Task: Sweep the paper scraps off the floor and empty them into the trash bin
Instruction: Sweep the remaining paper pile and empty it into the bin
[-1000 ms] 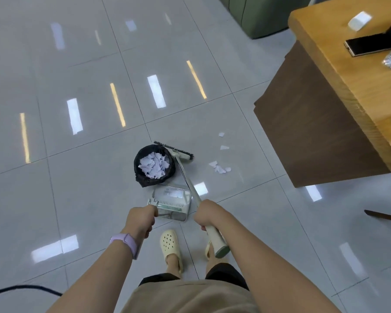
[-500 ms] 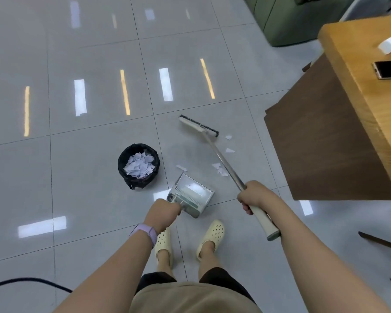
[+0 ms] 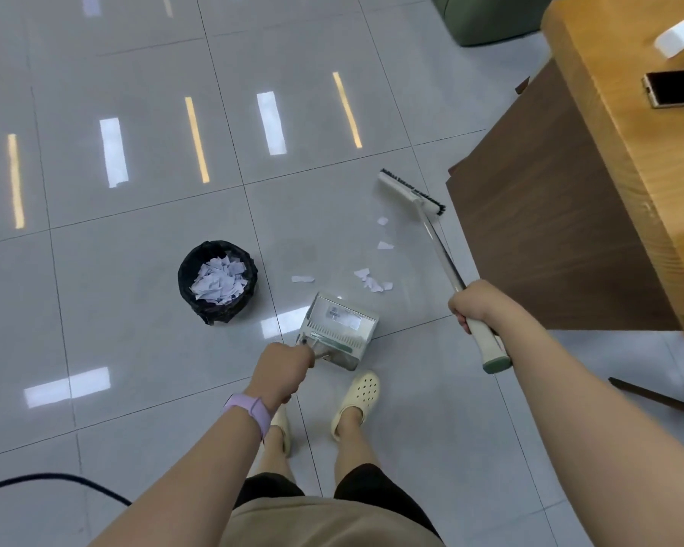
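Your arms are bare to the frame edge, no sleeves showing. A lilac watch band (image 3: 249,410) wraps the wrist just behind your left hand (image 3: 283,367); behind your right hand (image 3: 476,304) nothing is worn. You have on a beige top (image 3: 324,521), black shorts (image 3: 366,489) and pale cream perforated clogs (image 3: 356,398)

Bright ceiling glare — warped edges
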`<control>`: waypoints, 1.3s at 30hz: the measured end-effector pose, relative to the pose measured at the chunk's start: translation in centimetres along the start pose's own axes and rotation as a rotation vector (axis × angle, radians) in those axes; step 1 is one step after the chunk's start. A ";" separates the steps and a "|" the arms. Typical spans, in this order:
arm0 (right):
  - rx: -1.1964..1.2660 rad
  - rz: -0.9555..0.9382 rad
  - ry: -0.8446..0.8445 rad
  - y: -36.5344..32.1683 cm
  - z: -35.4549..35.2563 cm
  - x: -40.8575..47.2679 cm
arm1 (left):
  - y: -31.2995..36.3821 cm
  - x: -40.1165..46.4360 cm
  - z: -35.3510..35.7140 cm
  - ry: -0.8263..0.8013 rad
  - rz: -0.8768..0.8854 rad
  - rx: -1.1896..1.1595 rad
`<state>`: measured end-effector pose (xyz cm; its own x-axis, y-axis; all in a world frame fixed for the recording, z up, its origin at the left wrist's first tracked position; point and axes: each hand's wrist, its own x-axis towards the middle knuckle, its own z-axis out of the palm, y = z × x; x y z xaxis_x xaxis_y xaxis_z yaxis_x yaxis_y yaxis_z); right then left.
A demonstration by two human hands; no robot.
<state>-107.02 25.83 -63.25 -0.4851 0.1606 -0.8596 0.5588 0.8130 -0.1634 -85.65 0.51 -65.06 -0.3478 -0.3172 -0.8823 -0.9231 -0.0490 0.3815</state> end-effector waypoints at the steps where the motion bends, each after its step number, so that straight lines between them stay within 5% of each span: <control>1: 0.040 0.009 -0.026 0.1 0.2 -0.4 | -0.2 -0.2 -0.3 0.004 -0.009 0.007; 9: 0.746 0.190 -0.616 -1.1 6.1 -5.0 | -0.4 -0.6 -4.2 0.033 -0.010 0.096; 15: 0.793 0.288 -0.786 0.0 12.1 -4.6 | -0.1 -0.8 -9.4 0.054 -0.041 0.075; 25: 0.846 0.376 -0.554 3.4 9.5 -3.2 | -2.7 -0.1 -11.1 0.045 -0.022 0.185; 39: 0.385 -0.099 -0.154 2.0 3.3 -4.7 | 3.7 0.8 -1.2 -0.053 0.018 0.145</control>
<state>-101.38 24.84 -61.18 -0.4590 -0.0173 -0.8882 0.7390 0.5474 -0.3926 -89.13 -1.06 -64.07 -0.3693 -0.2661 -0.8904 -0.9293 0.0950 0.3570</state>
